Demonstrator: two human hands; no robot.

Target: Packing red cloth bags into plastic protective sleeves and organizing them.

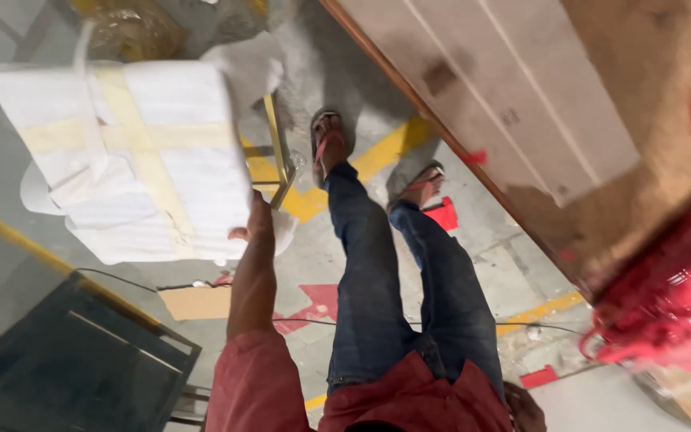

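Bundle (133,156) white, taped, up and forward-left | left hand (256,226) grips its near edge | right hand (525,406) low by hip, grip unclear

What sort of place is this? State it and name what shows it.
Probably a warehouse or workshop floor. The concrete floor carries yellow painted lines, the left hand carries a white wrapped bundle bound with tape, and a big wooden panel lies nearby.

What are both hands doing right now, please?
Left hand: closed on the edge of the white taped bundle, carrying it.
Right hand: at the side by the hip, holds nothing visible; grip cannot be told.
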